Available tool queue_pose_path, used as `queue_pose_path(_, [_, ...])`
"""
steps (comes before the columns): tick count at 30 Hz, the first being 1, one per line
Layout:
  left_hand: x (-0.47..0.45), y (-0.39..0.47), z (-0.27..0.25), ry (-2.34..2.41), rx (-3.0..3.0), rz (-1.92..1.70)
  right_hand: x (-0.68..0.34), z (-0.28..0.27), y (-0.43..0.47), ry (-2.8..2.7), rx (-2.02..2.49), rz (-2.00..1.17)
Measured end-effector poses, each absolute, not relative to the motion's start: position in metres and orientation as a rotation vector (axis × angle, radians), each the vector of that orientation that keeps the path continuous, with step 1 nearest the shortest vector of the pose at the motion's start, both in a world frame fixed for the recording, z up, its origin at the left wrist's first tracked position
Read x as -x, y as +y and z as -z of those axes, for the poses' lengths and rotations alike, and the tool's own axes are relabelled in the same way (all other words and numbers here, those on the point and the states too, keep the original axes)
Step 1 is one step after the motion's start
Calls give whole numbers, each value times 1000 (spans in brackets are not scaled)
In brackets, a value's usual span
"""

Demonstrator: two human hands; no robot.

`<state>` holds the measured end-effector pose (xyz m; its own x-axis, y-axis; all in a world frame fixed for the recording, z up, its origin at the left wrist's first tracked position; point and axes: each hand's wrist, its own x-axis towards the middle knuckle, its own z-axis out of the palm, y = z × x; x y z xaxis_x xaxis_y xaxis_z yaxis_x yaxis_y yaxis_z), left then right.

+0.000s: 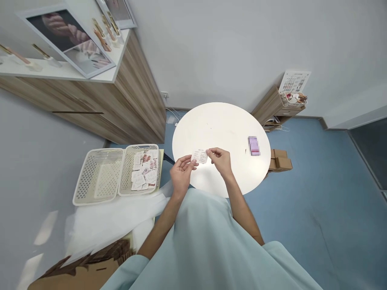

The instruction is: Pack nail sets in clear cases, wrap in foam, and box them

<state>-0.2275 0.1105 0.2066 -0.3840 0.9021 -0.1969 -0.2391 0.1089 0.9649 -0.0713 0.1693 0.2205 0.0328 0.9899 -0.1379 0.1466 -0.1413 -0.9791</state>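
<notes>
Both my hands hold a small white printed card [200, 156] above the near part of the round white table [217, 125]. My left hand [182, 174] pinches its left edge between thumb and fingers. At the card's upper right corner, the thumb and index finger of my right hand [221, 161] close on it. Lines of small text cover the face turned toward me, too small to read. A purple block-shaped item [254, 146], blurred out, lies on the table to the right of my hands.
To my left, one white basket [144, 147] holds several printed cards and packets; another basket [81, 177] stands beside it. White plastic sheeting [117, 215] hangs below them. A wooden cabinet [139, 80] rises at the left. Cardboard boxes [282, 161] sit beyond the table's right edge.
</notes>
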Motion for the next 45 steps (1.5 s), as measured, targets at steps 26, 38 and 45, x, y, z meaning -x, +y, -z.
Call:
queue_pose_path(26, [237, 104, -185, 783, -364, -1062, 59, -221, 163, -1318, 1436, -1261])
queue_pose_path(38, [227, 105, -177, 1383, -778, -1340, 79, -217, 152, -1383, 1585, -1152])
queue_pose_path(45, [240, 102, -182, 1355, -702, -1351, 57, -210, 162, -1398, 1439, -1302])
